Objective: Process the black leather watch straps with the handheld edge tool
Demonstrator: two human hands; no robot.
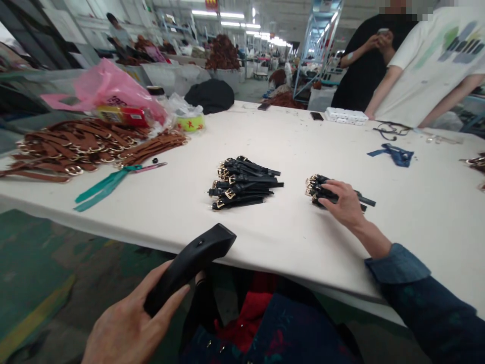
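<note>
Factory workroom seen across a long white-covered worktable [159,237]. Below the table's near edge: green-painted concrete floor [34,273] crossed by a yellow painted line [36,318]. Beyond the table's far edge: a pale blue metal shelving rack [317,50] and a white container heaped with reddish-brown material [223,53]. Far beyond the table: long white strip lights [231,24] beneath a pale grey ceiling [288,15].

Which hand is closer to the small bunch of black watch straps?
Right: the right hand rests on the bunch; the left hand is below the table's near edge, holding a black handheld object.
</note>
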